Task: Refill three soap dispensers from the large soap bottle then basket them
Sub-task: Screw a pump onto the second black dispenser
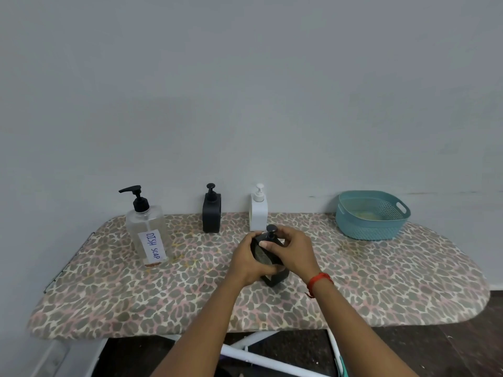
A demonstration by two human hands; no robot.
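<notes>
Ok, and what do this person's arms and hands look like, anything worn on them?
The left forearm and right forearm are bare, with no sleeves in view and no gloves. The right wrist carries a red-orange thread band with a loose end hanging from it. The left hand and its wrist show nothing worn; no rings can be made out on the right hand.

Wide gap between white dispenser [258,214], basket [366,229].
</notes>
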